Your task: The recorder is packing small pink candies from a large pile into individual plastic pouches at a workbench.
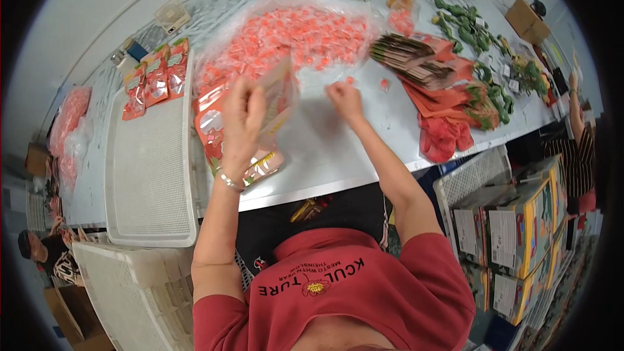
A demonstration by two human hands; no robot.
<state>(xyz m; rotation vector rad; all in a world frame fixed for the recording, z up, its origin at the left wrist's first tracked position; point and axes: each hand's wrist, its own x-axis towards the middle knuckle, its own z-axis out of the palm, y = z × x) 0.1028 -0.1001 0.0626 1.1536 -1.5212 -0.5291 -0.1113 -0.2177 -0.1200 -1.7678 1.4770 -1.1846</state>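
Observation:
My left hand [243, 114] is closed on the edge of a clear-and-printed pouch [281, 94], which stands tilted above the table. To its right, my right hand [345, 101] is curled with its fingers together; whatever may be inside them is hidden. Beyond both hands spreads a large heap of small wrapped pink pieces [305, 32] on clear plastic sheeting. A few loose pieces [385, 84] lie just past my right hand. Beneath and beside my left hand rest red printed pouches [211, 127], one of them lying near the table's front edge.
Stacks of flat red pouches [435, 81] and a red cloth [445, 138] lie to the right, with green netting [458, 19] behind. On the left, a white perforated tray [149, 169] has filled pouches [156, 77] at its far end. Boxes [513, 227] stand at lower right; other people are at both sides.

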